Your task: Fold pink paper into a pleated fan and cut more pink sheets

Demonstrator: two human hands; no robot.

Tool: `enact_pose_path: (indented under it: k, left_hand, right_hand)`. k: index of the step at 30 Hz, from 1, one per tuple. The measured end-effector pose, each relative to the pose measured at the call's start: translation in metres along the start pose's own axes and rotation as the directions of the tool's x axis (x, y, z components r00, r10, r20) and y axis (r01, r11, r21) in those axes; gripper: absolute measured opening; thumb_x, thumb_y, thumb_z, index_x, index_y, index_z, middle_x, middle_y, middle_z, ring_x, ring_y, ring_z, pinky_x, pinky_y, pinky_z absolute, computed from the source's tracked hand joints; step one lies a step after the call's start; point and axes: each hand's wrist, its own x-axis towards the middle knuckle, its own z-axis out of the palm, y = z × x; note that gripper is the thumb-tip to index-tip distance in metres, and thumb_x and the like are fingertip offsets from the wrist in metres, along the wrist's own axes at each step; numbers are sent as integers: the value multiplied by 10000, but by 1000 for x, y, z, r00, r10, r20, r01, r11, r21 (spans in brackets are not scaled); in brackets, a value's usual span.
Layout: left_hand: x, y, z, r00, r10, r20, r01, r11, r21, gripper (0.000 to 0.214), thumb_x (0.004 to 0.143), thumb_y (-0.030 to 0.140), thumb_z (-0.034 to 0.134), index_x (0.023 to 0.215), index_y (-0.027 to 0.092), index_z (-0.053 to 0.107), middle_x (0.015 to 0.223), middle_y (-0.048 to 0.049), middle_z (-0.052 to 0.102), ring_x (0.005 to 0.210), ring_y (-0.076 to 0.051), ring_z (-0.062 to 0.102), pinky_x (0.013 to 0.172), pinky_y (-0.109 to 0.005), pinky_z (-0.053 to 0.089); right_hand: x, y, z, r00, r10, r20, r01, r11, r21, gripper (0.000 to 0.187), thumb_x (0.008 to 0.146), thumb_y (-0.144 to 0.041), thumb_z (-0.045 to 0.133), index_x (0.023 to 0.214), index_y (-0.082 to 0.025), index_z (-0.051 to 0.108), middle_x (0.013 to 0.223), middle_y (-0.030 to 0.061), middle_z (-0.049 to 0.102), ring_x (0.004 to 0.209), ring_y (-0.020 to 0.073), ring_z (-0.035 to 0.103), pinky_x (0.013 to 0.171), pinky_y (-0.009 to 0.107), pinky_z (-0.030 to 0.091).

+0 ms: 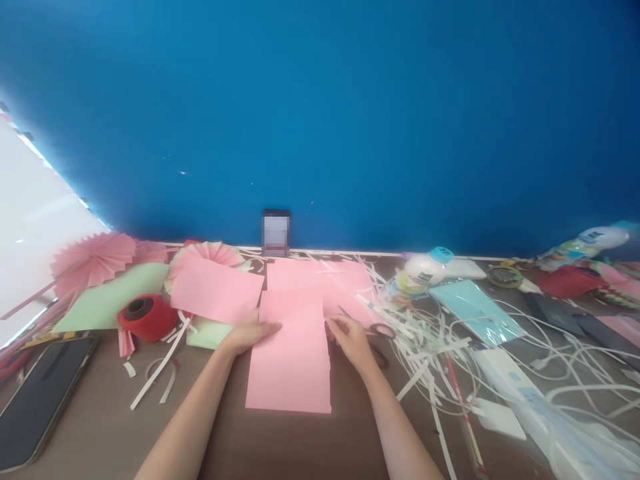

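A pink sheet of paper (290, 363) lies on the table in front of me, its right edge slightly uneven. My left hand (250, 330) rests flat on the sheet's left edge, fingers stretched out. At the right edge, my right hand (350, 339) has its thumb and fingertips pinched together on the paper. Behind it are more pink sheets (345, 275), and another pink sheet (215, 288) is on the left. Scissors (383, 331) lie just right of my right hand, partly hidden by it.
To the left are pink folded paper fans (97, 259), a green sheet (117, 297), a red spool (147, 317) and a phone (43, 393). On the right are white paper strips (425, 353), a glue bottle (427, 268), a blue packet (477, 310) and a power strip (515, 390). A blue wall (320, 120) stands behind.
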Motion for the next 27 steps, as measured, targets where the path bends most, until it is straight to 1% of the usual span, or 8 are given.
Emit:
enact_pose_path:
  k: [3, 7, 11, 15, 18, 21, 27]
  left_hand:
    - [1, -1, 0, 1000, 5, -1, -5, 1000, -9, 423, 679, 315, 639, 1056, 140, 564, 1045, -95, 633, 910, -235, 605, 753, -323, 491]
    - [0, 0, 0, 1000, -1, 6, 2, 1000, -18, 457, 684, 303, 632, 1099, 138, 533, 1065, -99, 624, 920, -234, 602, 765, -327, 488]
    - [-1, 2, 1, 1000, -1, -3, 1, 1000, -16, 500, 685, 300, 631, 1142, 143, 499, 1116, -99, 600, 948, -228, 591, 787, -321, 481]
    - [-1, 3, 1, 1000, 3, 16, -3, 1000, -18, 509, 690, 304, 620, 1154, 137, 489, 1110, -99, 602, 941, -230, 592, 786, -328, 478]
    - [0, 3, 1, 1000, 13, 8, -13, 998, 56, 487, 697, 309, 606, 1140, 132, 508, 1067, -91, 622, 952, -235, 581, 781, -324, 469]
    - [0, 2, 0, 999, 32, 3, -32, 991, 133, 456, 701, 310, 597, 1113, 122, 538, 1017, -86, 638, 979, -243, 559, 781, -315, 456]
    - [0, -1, 0, 998, 46, 33, -49, 993, 108, 435, 716, 302, 578, 1107, 113, 548, 1038, -94, 623, 954, -238, 558, 762, -304, 449]
  right_hand:
    - [0, 0, 0, 999, 36, 9, -36, 999, 31, 302, 692, -451, 575, 748, -157, 618, 635, 21, 607, 519, 136, 532, 473, 262, 453]
    - [1, 4, 0, 999, 29, 14, -30, 998, 49, 314, 673, -457, 596, 730, -149, 618, 658, 32, 623, 546, 140, 547, 491, 263, 461]
    - [2, 5, 1, 1000, -3, -2, 3, 1000, 5, 303, 676, -450, 591, 722, -152, 624, 702, 44, 648, 624, 168, 582, 560, 292, 489]
    - [1, 6, 3, 998, -58, -31, 56, 995, -81, 246, 699, -398, 565, 707, -160, 628, 705, 45, 659, 676, 185, 603, 654, 323, 499]
    - [0, 8, 4, 996, -74, -58, 66, 990, -128, 217, 709, -370, 545, 713, -169, 628, 696, 39, 660, 660, 183, 607, 650, 321, 503]
    - [1, 10, 4, 994, -79, -70, 69, 989, -134, 200, 706, -352, 541, 714, -171, 623, 696, 43, 662, 663, 186, 615, 652, 315, 509]
    - [2, 13, 3, 994, -89, -57, 81, 988, -131, 170, 706, -314, 534, 717, -166, 617, 706, 51, 669, 673, 188, 627, 646, 300, 509]
